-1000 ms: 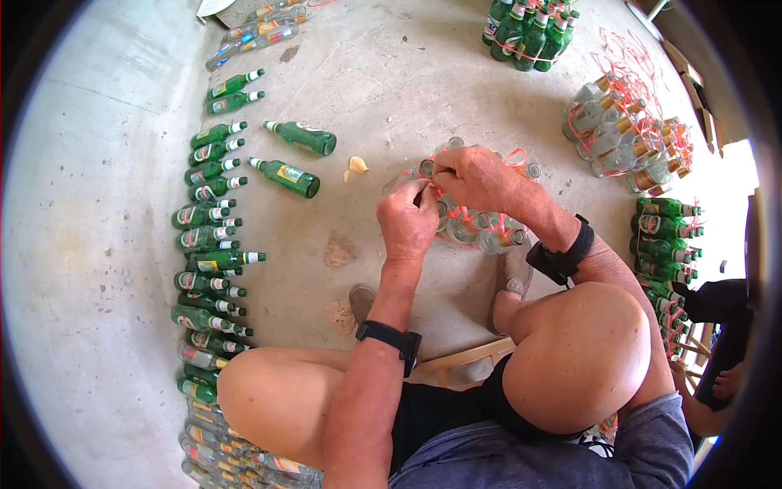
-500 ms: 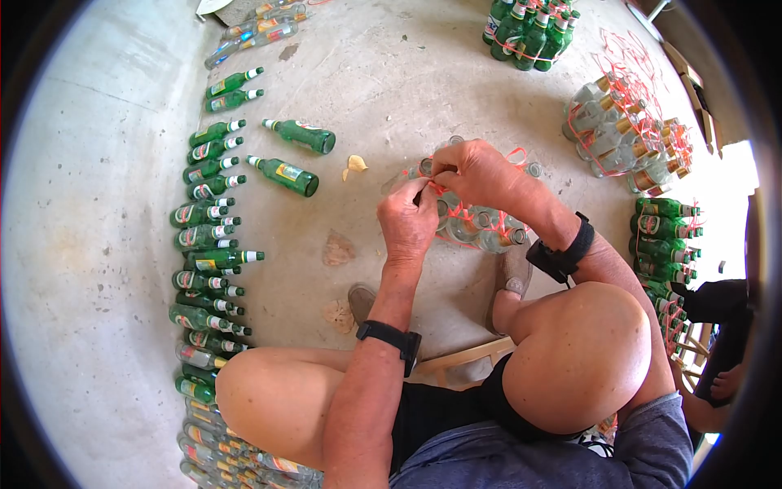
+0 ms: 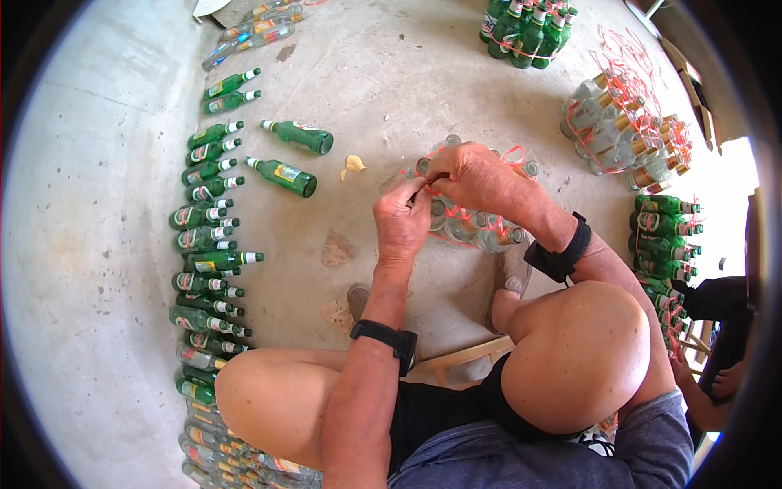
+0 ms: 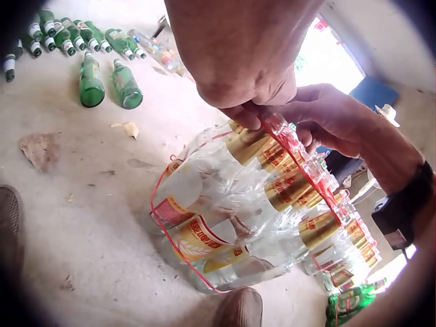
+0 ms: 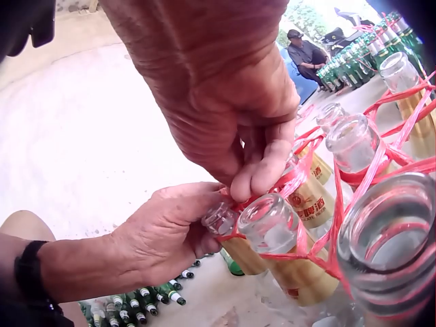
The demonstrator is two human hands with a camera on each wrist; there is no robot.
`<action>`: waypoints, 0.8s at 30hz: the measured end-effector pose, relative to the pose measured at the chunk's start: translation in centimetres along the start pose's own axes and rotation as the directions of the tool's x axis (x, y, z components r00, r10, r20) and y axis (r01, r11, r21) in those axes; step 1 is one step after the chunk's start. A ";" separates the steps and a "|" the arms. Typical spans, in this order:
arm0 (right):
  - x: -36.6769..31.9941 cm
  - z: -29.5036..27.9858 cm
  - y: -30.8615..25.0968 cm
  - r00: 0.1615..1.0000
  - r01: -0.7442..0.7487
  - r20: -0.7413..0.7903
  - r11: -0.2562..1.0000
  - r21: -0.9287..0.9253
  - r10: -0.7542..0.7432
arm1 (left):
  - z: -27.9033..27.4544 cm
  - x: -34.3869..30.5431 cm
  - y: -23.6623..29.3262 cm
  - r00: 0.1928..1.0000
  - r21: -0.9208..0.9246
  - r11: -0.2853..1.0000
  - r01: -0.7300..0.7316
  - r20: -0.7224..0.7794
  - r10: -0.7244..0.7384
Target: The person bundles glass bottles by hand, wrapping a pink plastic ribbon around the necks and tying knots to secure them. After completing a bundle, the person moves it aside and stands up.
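Observation:
A bundle of clear glass bottles [image 4: 187, 187] with gold neck labels stands upright on the floor between the person's feet. Red plastic twine [image 4: 300, 163] weaves around the necks, and another loop circles the bodies. At the bundle's left edge, the left hand [image 3: 401, 220] pinches the twine beside a bottle neck. Right against it, the right hand [image 3: 481, 179] bends down over the necks and pinches the twine between thumb and fingers. In the right wrist view, both sets of fingertips meet just behind a bottle mouth [image 5: 266, 218]; the strand's end is hidden by the fingers.
Green bottles [image 3: 216, 260] lie in a row along the left wall, with two more [image 3: 285, 176] apart on the floor. Tied bundles of green bottles [image 3: 529, 37] and clear bottles [image 3: 607, 126] stand farther off. Loose red twine [image 3: 631, 53] lies at upper right.
Both hands stay together at the same bottle necks, with only slight finger shifts. The head view has drifted a little; the bottles keep their places.

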State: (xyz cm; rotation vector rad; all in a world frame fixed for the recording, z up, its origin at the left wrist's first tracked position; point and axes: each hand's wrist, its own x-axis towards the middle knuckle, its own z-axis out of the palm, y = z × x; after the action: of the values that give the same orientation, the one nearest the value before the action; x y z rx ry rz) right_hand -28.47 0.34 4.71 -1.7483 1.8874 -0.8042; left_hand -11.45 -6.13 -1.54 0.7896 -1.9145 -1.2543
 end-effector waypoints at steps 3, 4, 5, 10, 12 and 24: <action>0.0 0.3 0.2 0.997 0.062 -0.037 0.998 -0.026 -0.063 | -0.3 0.0 0.0 1.000 0.000 1.000 0.014 0.021 -0.014; 0.0 0.3 0.2 0.996 0.077 -0.051 0.996 -0.040 -0.079 | -0.4 0.0 0.1 0.999 -0.004 1.000 0.024 0.028 -0.024; 0.1 0.4 0.2 0.993 0.097 -0.069 0.995 -0.020 -0.098 | -0.5 0.0 0.1 0.999 -0.009 0.999 0.033 0.032 -0.032; 1.3 0.5 0.0 0.998 0.055 -0.011 0.998 0.029 -0.055 | -0.8 -0.2 0.0 0.993 -0.064 0.992 0.109 0.056 -0.106; 2.2 0.3 -0.4 1.000 0.028 0.013 0.999 0.017 -0.028 | -0.9 -0.2 0.2 0.989 -0.103 0.985 0.141 0.058 -0.136; 3.9 1.5 -1.1 0.992 -0.109 0.067 0.994 0.031 0.107 | -2.0 -0.3 0.9 0.913 -0.337 0.849 0.408 0.153 -0.379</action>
State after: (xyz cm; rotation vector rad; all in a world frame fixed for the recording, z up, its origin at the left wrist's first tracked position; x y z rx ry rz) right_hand -27.07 -3.77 4.67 -1.6165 1.8956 -0.7262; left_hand -9.75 -6.60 -0.17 0.9732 -1.5484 -1.8534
